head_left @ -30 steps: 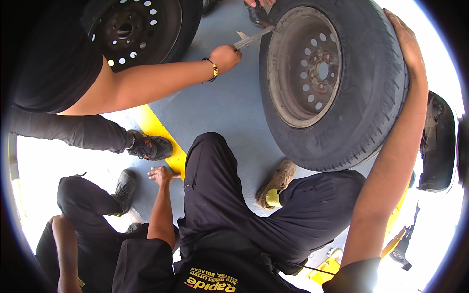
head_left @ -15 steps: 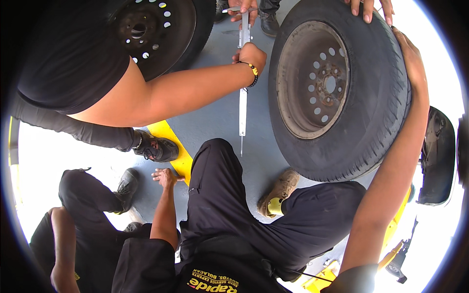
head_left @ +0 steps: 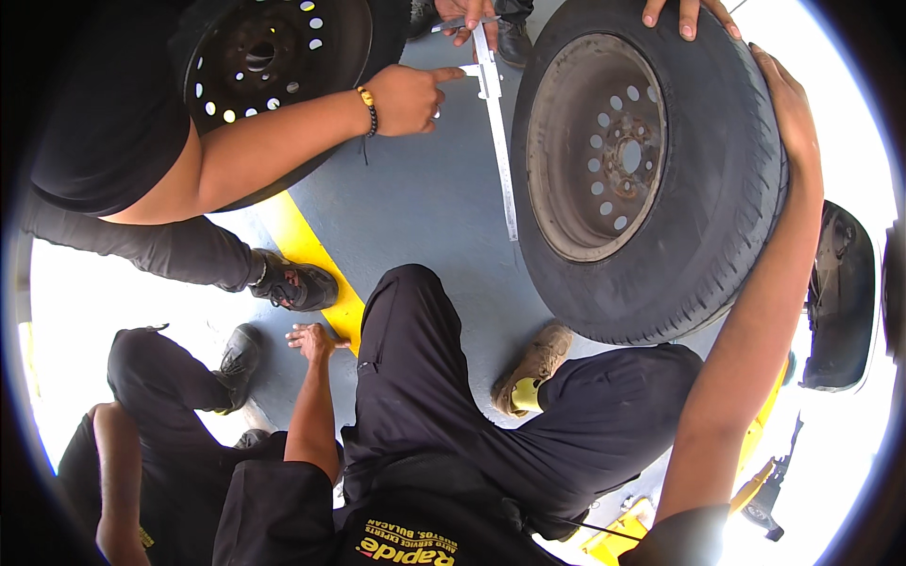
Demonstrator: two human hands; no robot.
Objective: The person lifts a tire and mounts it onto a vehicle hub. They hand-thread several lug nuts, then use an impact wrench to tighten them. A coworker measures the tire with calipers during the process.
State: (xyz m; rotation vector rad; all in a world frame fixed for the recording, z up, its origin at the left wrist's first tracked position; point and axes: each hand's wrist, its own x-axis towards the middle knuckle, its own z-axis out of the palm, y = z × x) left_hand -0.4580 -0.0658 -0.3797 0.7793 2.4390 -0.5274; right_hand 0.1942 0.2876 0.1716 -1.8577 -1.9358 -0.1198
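My left hand point(head_left: 315, 341) rests on the floor with fingers spread, holding nothing, beside the yellow stripe point(head_left: 311, 255). My right hand point(head_left: 789, 106) grips the tread of an upright tyre with a rusty steel rim point(head_left: 566, 217) at the right. Left of that tyre, a steel vernier caliper point(head_left: 498, 151) points lengthwise toward me, held near its jaws by a co-worker's hand point(head_left: 462, 21) from the top edge. Another co-worker's hand point(head_left: 406, 99) reaches from the left, index finger at the caliper. Other fingers point(head_left: 689, 17) rest on top of the tyre.
A second wheel with a black rim point(head_left: 274, 85) stands at upper left, behind the co-worker's arm. A co-worker's shoes point(head_left: 293, 288) and another crouching person's dark-trousered leg point(head_left: 170, 377) are at left. A black curved part point(head_left: 835, 292) and yellow metalwork point(head_left: 618, 528) lie at right.
The caliper has swung from diagonal at the rim to lengthwise beside the tyre. The left co-worker's hand has loosened and drawn back to a pointing shape. Fingers have appeared atop the tyre.
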